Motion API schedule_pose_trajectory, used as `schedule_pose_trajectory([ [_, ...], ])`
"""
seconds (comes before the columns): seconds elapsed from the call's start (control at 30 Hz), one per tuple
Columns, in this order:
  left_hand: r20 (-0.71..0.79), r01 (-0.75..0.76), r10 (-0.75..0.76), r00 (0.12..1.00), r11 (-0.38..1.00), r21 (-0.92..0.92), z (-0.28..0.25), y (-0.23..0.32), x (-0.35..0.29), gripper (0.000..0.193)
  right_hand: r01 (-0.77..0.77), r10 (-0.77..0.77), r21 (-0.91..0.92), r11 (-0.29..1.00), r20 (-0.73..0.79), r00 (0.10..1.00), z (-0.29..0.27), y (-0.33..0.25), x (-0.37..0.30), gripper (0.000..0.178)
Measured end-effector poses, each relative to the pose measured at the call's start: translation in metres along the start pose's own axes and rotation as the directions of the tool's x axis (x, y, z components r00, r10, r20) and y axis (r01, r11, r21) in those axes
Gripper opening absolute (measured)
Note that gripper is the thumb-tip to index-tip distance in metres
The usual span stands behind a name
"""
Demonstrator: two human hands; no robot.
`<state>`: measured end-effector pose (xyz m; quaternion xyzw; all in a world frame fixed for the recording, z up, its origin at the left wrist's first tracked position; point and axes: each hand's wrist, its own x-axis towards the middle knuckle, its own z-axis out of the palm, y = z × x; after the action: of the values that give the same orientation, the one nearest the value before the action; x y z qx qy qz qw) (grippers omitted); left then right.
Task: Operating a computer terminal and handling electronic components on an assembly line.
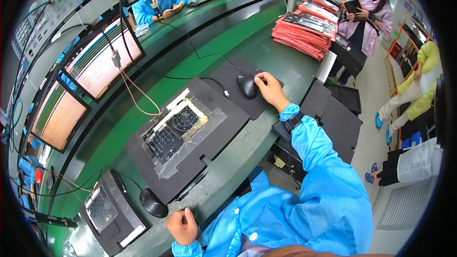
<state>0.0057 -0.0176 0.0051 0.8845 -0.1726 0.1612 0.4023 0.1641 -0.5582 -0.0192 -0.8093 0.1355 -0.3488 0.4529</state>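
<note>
My right hand (270, 89) is at a black computer mouse (247, 87), its fingers curled against the right side. The mouse lies on a black mouse pad (236, 71). A blue sleeve and a dark wrist device (291, 124) cover that arm. My left hand (183, 225) is curled into a loose fist at the bench's near edge, with nothing visible in it. A second black mouse (153, 203) lies just beyond it. Between my hands sits a black board fixture (182, 167) with a taped-in panel (176, 128) bearing a round target pattern. A pen (192, 185) lies along its front edge.
Two monitors (105, 57) stand at the left, with cables hanging before them. A smaller black fixture (112, 214) lies at lower left. Red-edged sheets (304, 34) are stacked at the far right. Black boxes (333, 119) stand beside the bench. Other people work or stand beyond.
</note>
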Motion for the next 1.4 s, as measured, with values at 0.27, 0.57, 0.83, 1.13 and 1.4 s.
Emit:
schedule_pose_trajectory([
  [0.27, 0.339, 0.359, -0.151, 0.928, 0.601, -0.715, -0.024, 0.037, -0.02, 0.03, 0.037, -0.038, -0.044, 0.998, -0.026, 0.999, 0.0, 0.0, -0.001, 0.026],
  [0.57, 0.606, 0.526, -0.418, 0.676, -0.303, -0.795, 0.006, 0.018, -0.002, 0.027, 0.04, -0.041, -0.045, 0.998, -0.021, 0.999, -0.002, 0.0, -0.001, 0.027],
  [0.83, 0.777, 0.771, -0.15, 0.612, -0.106, -0.628, -0.009, 0.034, -0.013, 0.021, 0.035, -0.035, -0.055, 0.998, -0.009, 0.999, -0.001, -0.002, 0.0, 0.027],
  [1.13, 0.788, 0.541, 0.17, 0.591, 0.641, -0.544, -0.005, 0.004, -0.033, 0.045, 0.001, -0.001, -0.015, 1.0, 0.006, 1.0, -0.003, -0.007, -0.001, 0.026],
  [1.4, 0.767, 0.301, -0.143, 0.625, 0.951, -0.069, 0.09, -0.101, -0.085, 0.064, 0.005, -0.005, -0.018, 1.0, -0.003, 1.0, -0.012, 0.001, -0.002, 0.027],
])
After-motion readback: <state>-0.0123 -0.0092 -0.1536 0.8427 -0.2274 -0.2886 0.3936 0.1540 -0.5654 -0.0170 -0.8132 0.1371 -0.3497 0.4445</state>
